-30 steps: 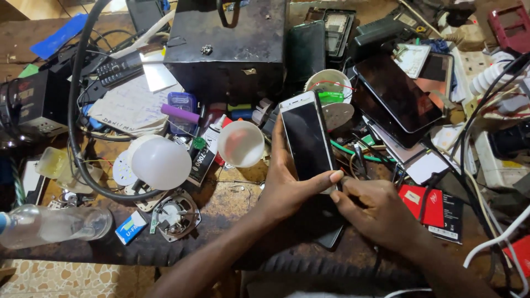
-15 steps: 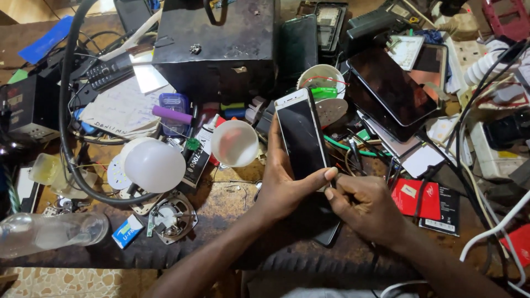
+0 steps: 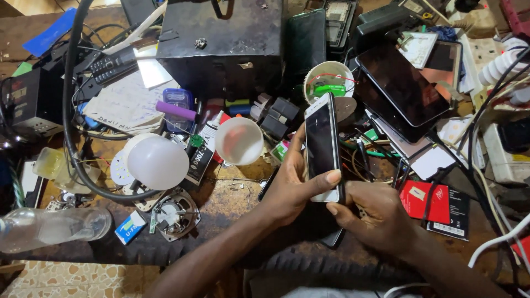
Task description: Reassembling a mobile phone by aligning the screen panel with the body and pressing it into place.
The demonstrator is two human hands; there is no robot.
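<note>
- The left hand grasps a white smartphone from its left side, thumb laid across the lower part of the dark screen, holding it raised above the cluttered workbench.
- The right hand is clenched around the phone's bottom right corner, thumb tip just beside the left thumb.
- A second dark phone lies on the bench beneath both hands.
- To the left sit a clear plastic bottle, a white bulb dome and a small round white cup.
- To the right lie red and black packets.
- Farther off stand a black metal box and a dark tablet.
</note>
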